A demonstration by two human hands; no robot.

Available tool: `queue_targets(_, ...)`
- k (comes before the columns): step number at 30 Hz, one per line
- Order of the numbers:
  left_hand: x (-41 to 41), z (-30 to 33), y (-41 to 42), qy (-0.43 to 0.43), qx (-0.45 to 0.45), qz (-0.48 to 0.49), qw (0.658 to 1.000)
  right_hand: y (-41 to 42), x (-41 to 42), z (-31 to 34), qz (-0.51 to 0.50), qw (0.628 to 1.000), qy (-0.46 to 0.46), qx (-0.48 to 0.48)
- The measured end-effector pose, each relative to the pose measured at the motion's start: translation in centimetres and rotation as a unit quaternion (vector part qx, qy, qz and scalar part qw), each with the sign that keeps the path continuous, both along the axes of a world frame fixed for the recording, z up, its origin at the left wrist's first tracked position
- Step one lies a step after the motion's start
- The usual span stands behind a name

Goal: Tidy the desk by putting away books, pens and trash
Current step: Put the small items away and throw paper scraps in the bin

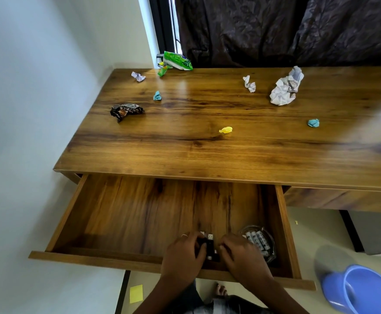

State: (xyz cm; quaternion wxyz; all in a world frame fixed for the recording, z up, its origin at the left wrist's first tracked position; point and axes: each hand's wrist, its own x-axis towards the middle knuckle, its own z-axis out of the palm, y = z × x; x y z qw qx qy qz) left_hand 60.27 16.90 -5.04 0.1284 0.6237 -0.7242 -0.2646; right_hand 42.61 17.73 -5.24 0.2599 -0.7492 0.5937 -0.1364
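Reaching into the open drawer (67, 214) below the worktop (207, 155), both hands work at a small cluster of dark USB-type sticks (209, 244) near its front edge. The left hand (182, 254) curls its fingers around the sticks; the right hand (241, 254) rests curled beside them, its grip too blurred to call. Just to the right sits a glass dish (268, 257) holding about four batteries (258, 242), apparently kept together as small loose items. A blue plastic bin (361, 288) waits on the floor at right, likely for the trash; one yellow sticky note (136, 293) lies on the floor. Further off, the worktop carries the remaining litter: one yellow scrap (225, 129), two blue scraps (313, 123), one dark wrapper (126, 111), three crumpled white papers (285, 88), and, farthest, a green packet (178, 61). No books or pens are visible.
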Motion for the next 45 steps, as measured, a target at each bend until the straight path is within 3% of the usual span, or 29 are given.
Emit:
queue_targets(6, 0.2, -0.3, 1.3, -0.001, -0.057, -0.014, 0.998, 1.3, -0.3, 1.3, 0.034, 0.992, 0.084, -0.092)
queue_targets(11, 0.1, 0.3, 0.7, -0.066, -0.104, -0.021, 0.992, 0.9, -0.2, 1.1, -0.004, 0.982, 0.154, -0.108)
queue_targets(21, -0.6, -0.1, -4.2, -0.074, -0.18, -0.015, 0.981, -3.4, -0.9, 1.6, -0.013, 0.978, 0.142, -0.152)
queue_targets(27, -0.9, 1.0, -9.3, -0.119, -0.192, -0.085, 0.97, -8.8, -1.7, 2.3, 0.005, 0.974, 0.187, -0.125)
queue_targets(35, 2.5, 1.4, -11.7, -0.195, -0.159, -0.101, 0.963, -11.1, -3.9, 2.7, 0.003, 0.97, 0.226, -0.095)
queue_targets(45, 0.8, 0.2, -12.3, -0.132, -0.24, -0.016, 0.962, -11.6, -2.9, 1.3, -0.06, 0.967, 0.191, -0.157)
